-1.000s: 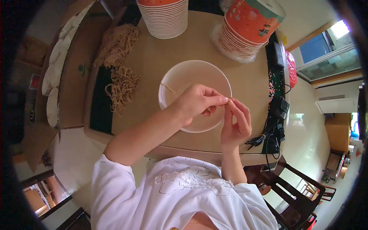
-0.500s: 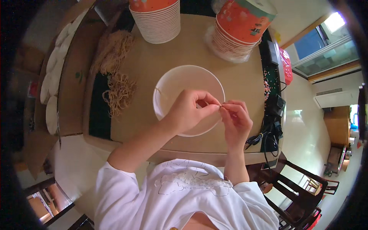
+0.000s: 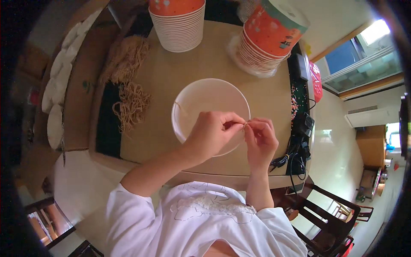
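Over the right side of a round white bowl [image 3: 214, 92], my two hands meet fingertip to fingertip. My left hand [image 3: 209, 132] pinches with thumb and forefinger. My right hand [image 3: 260, 138] is pinched against it from the other side. Whatever sits between the fingertips is tiny and mostly hidden, perhaps a thin strand. A pale beige strand [image 3: 178, 105] hangs over the bowl's left rim, clear of both hands. Left of the bowl lies a loose tangle of beige string [image 3: 132, 103], with a thicker bundle of string [image 3: 128, 55] behind it.
Two stacks of paper tubs, white and orange [image 3: 177, 32] and orange and green [image 3: 267, 38], stand at the back of the table [image 3: 158, 85]. Black cables and adapters [image 3: 299, 145] lie along the right edge beside small pink beads [image 3: 294, 103]. A cardboard box [image 3: 85, 85] borders the left.
Both hands stay pinched together and have shifted slightly lower in the view. The whole scene has tilted and dropped a little with the head. Nothing else has visibly moved.
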`<state>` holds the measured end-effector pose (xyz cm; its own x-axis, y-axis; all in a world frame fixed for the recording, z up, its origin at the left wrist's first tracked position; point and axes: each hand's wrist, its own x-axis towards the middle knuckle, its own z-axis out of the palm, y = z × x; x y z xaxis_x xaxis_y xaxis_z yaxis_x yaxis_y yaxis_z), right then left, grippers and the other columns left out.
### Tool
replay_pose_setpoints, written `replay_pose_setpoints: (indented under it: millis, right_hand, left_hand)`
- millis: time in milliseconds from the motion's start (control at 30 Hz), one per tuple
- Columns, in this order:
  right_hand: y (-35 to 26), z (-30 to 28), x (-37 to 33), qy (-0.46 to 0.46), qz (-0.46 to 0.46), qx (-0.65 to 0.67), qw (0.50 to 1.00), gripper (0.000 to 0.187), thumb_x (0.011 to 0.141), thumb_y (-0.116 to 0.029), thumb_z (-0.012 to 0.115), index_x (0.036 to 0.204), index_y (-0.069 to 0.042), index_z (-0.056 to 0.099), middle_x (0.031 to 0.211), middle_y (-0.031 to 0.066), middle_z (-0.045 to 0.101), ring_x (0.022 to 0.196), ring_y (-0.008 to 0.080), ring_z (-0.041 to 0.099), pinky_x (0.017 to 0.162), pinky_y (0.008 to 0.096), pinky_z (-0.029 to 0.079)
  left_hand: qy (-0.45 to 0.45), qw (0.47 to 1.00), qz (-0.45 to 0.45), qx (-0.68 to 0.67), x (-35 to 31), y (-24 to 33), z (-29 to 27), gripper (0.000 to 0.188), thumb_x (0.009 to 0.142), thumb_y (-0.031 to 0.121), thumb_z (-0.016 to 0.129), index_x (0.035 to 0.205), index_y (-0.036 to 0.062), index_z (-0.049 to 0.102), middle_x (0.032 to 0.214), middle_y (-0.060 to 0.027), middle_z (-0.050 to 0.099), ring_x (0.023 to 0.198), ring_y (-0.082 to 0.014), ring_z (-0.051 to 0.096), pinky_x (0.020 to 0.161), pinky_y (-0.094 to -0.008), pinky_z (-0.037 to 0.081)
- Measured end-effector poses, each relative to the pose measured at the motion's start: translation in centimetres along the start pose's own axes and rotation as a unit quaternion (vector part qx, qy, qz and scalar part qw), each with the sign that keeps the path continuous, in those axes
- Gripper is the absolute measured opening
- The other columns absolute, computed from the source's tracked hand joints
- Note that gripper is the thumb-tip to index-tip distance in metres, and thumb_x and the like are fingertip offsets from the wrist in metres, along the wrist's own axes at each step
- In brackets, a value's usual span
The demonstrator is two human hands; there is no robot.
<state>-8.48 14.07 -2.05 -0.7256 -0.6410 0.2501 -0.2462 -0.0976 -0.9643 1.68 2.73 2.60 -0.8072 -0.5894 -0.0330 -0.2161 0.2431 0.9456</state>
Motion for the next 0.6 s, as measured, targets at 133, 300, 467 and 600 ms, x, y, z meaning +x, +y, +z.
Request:
replay_pose_setpoints:
  millis: [133,300,467,600]
  right_hand:
    - [-0.2,0.4,0.0,0.008,-0.009,-0.013,1.000,0.007,0.081,0.005,0.065,0.085,0.001,0.061,0.096,0.0071,0.056,0.071,0.0071,0.054,0.056,0.0180,0.043]
    - [0.0,0.2,-0.2,0.006,-0.015,-0.041,0.999,0.007,0.080,0.005,0.065,0.085,0.001,0.062,0.095,0.0058,0.056,0.068,0.0067,0.052,0.054,0.0182,0.041]
    - [-1.6,0.4,0.0,-0.002,-0.002,-0.092,0.996,0.012,0.076,0.000,0.071,0.085,-0.003,0.064,0.090,0.0045,0.056,0.058,0.0052,0.047,0.050,0.0183,0.038]
    - [-1.3,0.1,0.1,-0.013,-0.023,-0.159,0.987,0.015,0.073,-0.001,0.074,0.084,-0.006,0.065,0.087,0.0040,0.055,0.054,0.0051,0.044,0.047,0.0189,0.036]
  left_hand:
    - [0.040,0.997,0.070,0.021,-0.6,-1.0,0.5,0.013,0.082,0.007,0.067,0.093,0.0047,0.071,0.079,-0.0083,0.069,0.062,-0.0087,0.060,0.055,-0.0239,0.047]
    - [0.077,0.979,0.151,0.109,-0.5,-1.2,0.8,0.010,0.083,0.006,0.065,0.092,0.0018,0.066,0.076,-0.0107,0.066,0.059,-0.0136,0.061,0.055,-0.0249,0.047]
    - [0.054,0.997,0.053,0.019,-0.3,-0.5,0.1,0.006,0.085,0.006,0.062,0.089,0.0024,0.063,0.076,-0.0073,0.067,0.063,-0.0096,0.061,0.055,-0.0245,0.046]
    - [0.059,0.997,0.038,-0.035,0.0,-0.2,-0.1,0.004,0.083,0.004,0.061,0.086,0.0024,0.061,0.073,-0.0093,0.065,0.064,-0.0170,0.064,0.058,-0.0288,0.050]
